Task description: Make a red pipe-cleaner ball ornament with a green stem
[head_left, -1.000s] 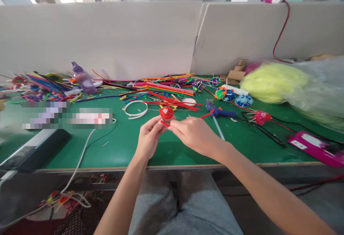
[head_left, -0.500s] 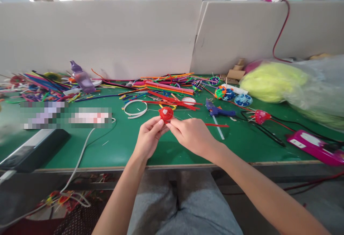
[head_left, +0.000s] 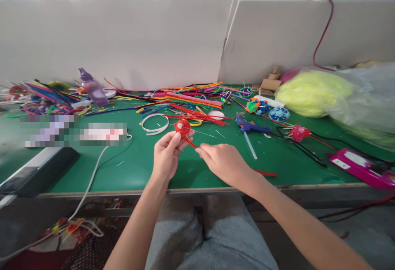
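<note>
Between the thumb and fingers of my left hand (head_left: 168,150) is a small round red piece (head_left: 182,126) with a pale spot at its middle and thin pale sticks poking out. A red pipe cleaner (head_left: 189,141) runs from it to my right hand (head_left: 224,159), whose fingers pinch it. The pipe cleaner's far end shows again past the right wrist. Behind the hands lie loose red pipe cleaners (head_left: 197,115) and a white ring-shaped strip (head_left: 155,124). A blue glue gun (head_left: 251,126) with a clear glue stick rests to the right.
Pipe cleaners in many colours, a purple bottle (head_left: 93,89) and dotted blue balls (head_left: 279,114) line the back. To the right are a red spiked piece (head_left: 300,133), a magenta power strip (head_left: 361,167) and a bag of yellow material (head_left: 314,93). A dark box (head_left: 40,171) stands left.
My right hand has moved slightly right and down, away from the left, so a length of red pipe cleaner now shows between them. My left hand shifted a little left with the red piece.
</note>
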